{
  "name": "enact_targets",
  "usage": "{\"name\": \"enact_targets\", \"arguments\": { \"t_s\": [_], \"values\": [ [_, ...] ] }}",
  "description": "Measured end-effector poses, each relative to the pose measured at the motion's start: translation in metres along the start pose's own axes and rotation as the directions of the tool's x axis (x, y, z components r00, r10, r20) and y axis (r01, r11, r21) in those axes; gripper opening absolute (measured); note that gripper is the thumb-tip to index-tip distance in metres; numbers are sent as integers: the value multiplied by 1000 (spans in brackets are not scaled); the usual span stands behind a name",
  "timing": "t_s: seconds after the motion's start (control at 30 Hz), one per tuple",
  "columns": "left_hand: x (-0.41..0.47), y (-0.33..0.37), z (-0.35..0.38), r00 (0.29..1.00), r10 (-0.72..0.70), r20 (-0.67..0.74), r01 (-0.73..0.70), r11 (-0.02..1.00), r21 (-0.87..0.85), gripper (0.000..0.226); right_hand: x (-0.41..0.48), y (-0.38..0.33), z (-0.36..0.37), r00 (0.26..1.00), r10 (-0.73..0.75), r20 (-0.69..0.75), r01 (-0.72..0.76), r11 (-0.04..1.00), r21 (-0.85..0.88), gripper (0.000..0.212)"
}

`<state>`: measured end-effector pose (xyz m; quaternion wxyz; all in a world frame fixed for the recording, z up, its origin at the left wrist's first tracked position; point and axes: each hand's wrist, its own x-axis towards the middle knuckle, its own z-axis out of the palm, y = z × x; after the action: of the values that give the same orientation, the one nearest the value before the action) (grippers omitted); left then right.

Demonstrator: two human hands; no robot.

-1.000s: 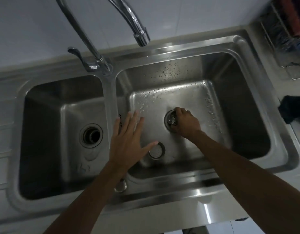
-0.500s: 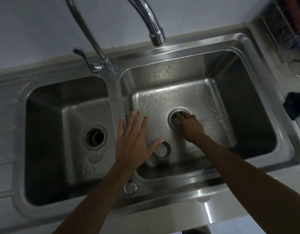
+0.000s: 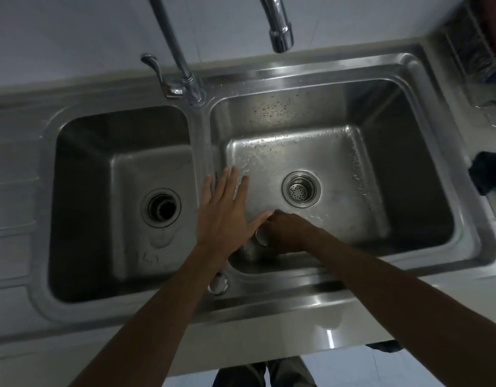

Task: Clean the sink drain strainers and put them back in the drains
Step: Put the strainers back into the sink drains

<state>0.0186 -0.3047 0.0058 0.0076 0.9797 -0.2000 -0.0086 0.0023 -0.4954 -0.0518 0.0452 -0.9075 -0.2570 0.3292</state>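
Head view, from the left: the left basin point(image 3: 82, 191) has wide bare floor around its drain point(image 3: 160, 207), which shows as an open dark hole. The faucet point(image 3: 280, 37) rises behind the divider, its neck cut off by the top edge. The left hand point(image 3: 224, 210) is flat with fingers straight and spread over the divider and the near-left corner of the right basin point(image 3: 408, 163); whether it touches the steel is unclear. Its thumb tip meets the right hand point(image 3: 285, 230), which covers a loose strainer point(image 3: 261, 236) on the basin floor. Only a sliver of the strainer's rim shows, so I cannot tell whether the fingers grip it. A second strainer point(image 3: 300, 189) sits in the right drain, clear of both hands. A wire rack point(image 3: 475, 51) and a dark cloth point(image 3: 489, 174) are cropped at the right edge.
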Motion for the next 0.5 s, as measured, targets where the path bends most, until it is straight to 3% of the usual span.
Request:
{"name": "enact_targets", "arguments": {
  "t_s": [0.13, 0.3, 0.5],
  "values": [
    [-6, 3, -6, 999, -37, 32, 38, 999, -31, 93, -9, -1, -19, 995, 38, -90, -41, 999, -27, 80],
    [-34, 3, -30, 998, -67, 4, 66, 984, -164, 85, -41, -4, -65, 972, 77, -223, -64, 996, 66, 85],
    [-68, -29, -84, 981, -195, 22, 196, 967, -160, 89, -68, -33, -139, 929, 87, -360, -60, 995, 84, 88]
  ]
}}
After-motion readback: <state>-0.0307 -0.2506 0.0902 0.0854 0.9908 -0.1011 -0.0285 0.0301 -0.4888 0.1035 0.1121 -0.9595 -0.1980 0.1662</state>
